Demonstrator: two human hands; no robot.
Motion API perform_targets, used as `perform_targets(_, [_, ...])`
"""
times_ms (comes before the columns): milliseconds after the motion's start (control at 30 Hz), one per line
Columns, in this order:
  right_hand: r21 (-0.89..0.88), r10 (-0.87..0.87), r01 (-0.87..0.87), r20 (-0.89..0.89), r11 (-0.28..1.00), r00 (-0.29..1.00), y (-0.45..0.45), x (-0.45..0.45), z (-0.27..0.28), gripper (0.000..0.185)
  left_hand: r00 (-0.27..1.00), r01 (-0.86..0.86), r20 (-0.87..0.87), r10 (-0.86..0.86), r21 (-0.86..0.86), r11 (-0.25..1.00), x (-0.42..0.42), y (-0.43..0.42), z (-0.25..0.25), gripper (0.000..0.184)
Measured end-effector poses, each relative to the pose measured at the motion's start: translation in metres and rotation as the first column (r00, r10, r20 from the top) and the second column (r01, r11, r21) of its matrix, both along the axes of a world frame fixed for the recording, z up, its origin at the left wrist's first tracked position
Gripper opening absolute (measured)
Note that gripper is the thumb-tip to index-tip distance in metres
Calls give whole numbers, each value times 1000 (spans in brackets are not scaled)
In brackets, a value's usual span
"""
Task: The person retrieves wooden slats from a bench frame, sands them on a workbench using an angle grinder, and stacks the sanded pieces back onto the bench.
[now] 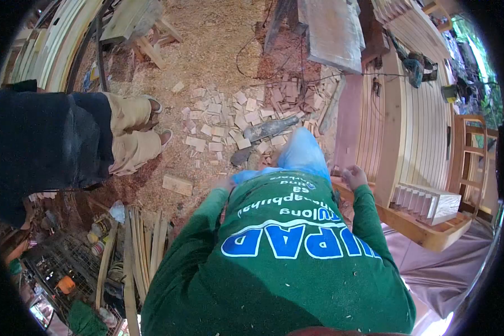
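My left hand (225, 182) hangs beside my left hip, at the edge of my green shirt (285, 280) and blue trousers (304, 152). It is small and partly hidden, so its fingers cannot be made out. On the other side, my right hand (354, 177) is beside my right hip, near the edge of a wooden bench (425, 229). Its fingers are loosely bent and apart, with nothing seen in them. A grooved wooden block (445, 207) rests on that bench, to the right of my right hand.
Another person (50, 140) in a dark shirt stands at the left. Wood offcuts (213, 109) and sawdust cover the floor ahead, near a long dark piece (271, 129). Stacked boards (423, 129) and a power tool (413, 70) are at the right; wood strips (131, 252) are at lower left.
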State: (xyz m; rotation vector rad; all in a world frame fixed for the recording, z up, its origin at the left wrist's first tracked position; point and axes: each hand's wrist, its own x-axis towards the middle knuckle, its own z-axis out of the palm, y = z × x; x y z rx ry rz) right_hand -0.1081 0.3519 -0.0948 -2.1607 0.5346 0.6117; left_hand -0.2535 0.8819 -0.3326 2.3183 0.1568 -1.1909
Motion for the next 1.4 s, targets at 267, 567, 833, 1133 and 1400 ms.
perform_targets(267, [-266,860,-928,-374,259,347,-40,-4,-77,18,910,-407,63,409,-47,912,17,36,44,41])
perform_targets(567, [-380,855,-829,-157,410,495,186,249,-109,28,749,-652,112,653,-47,757,110,141,74,39])
perform_targets(833, [267,651,-621,-33,737,759,401,338,-73,29,890,-454,83,448,103,885,251,270,133,38])
perform_targets(1133, [-292,844,-933,-429,209,323,295,442,-71,30,707,-572,449,546,-92,815,403,374,33,32])
perform_targets(1400, [-212,520,-507,7,835,854,280,456,-161,16,913,-381,193,360,88,920,499,358,85,57])
